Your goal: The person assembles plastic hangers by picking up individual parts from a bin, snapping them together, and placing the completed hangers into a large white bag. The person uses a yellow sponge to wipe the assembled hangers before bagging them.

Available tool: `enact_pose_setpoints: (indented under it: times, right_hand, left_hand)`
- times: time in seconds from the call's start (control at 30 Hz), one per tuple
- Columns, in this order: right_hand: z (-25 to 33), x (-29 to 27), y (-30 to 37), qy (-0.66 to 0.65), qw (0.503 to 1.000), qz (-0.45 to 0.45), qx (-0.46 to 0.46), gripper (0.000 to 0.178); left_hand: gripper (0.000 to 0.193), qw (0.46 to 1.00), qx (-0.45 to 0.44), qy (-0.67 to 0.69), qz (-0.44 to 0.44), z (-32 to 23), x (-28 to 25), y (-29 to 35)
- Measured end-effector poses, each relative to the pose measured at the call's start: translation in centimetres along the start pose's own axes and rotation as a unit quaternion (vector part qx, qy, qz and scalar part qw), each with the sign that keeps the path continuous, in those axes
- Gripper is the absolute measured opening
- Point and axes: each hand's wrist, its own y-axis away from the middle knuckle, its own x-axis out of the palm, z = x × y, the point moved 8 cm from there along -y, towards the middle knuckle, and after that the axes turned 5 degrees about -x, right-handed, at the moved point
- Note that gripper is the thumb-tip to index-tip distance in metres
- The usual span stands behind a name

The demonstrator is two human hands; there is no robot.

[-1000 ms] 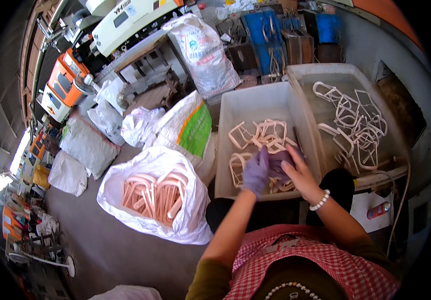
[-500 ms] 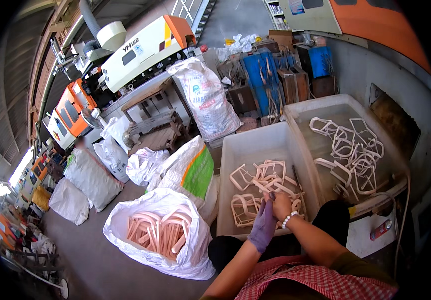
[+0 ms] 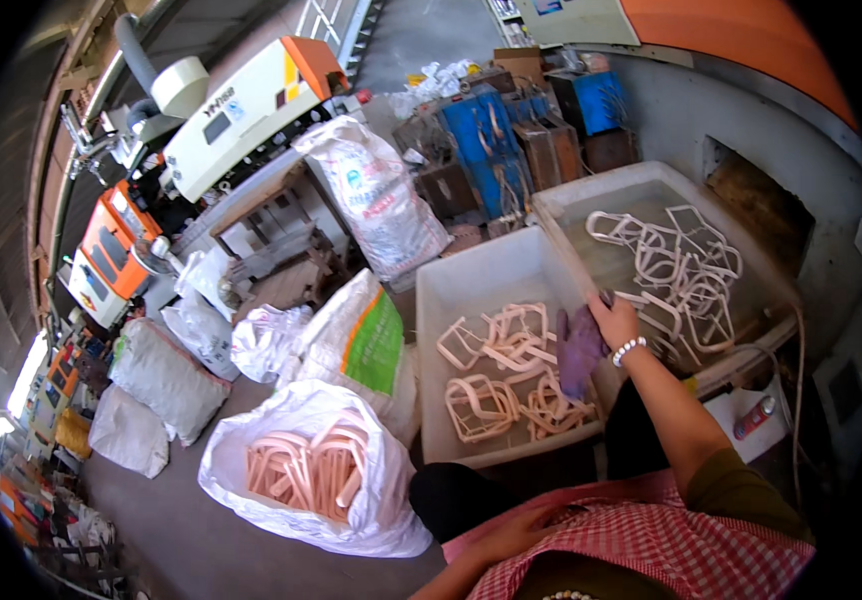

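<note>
My right hand (image 3: 615,322), bare with a white bead bracelet at the wrist, is closed on a limp purple glove (image 3: 579,358). The glove hangs over the right wall of a pale plastic tub (image 3: 471,265). Below it in the tub lie several pink bent plastic frames (image 3: 486,400). My left hand (image 3: 523,528) is bare and low at my lap, against the red checked apron (image 3: 621,525); its fingers are partly hidden, so their hold cannot be told.
On the right a second tub (image 3: 641,185) holds more pale frames (image 3: 686,265) in liquid. At left stands an open white sack (image 3: 236,430) of curved pink pieces (image 3: 301,465). A spray can (image 3: 754,417) lies at lower right. Full sacks (image 3: 376,200) and machines (image 3: 251,115) stand behind.
The purple glove has come off my left hand and now hangs from my right. My hands have parted: the left dropped to my lap, the right moved right. The view has shifted slightly.
</note>
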Motion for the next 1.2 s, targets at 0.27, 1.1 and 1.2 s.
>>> enact_pose_setpoints:
  times: [0.27,1.1,1.2]
  right_hand:
    - [12.8,-2.3,18.3,-0.326,0.837,0.439,-0.028,0.021]
    - [2.5,-9.0,24.7,-0.289,0.739,0.549,0.263,0.038]
    - [0.7,-12.1,20.8,-0.456,0.758,0.342,0.317,0.041]
  left_hand:
    - [0.044,0.986,-0.164,-0.039,0.005,16.6,-4.9,-0.8]
    - [0.030,0.902,-0.161,-0.339,-0.211,-1.6,-2.3,-2.3]
    - [0.032,0.940,-0.163,-0.224,-0.199,1.2,-2.3,-2.4]
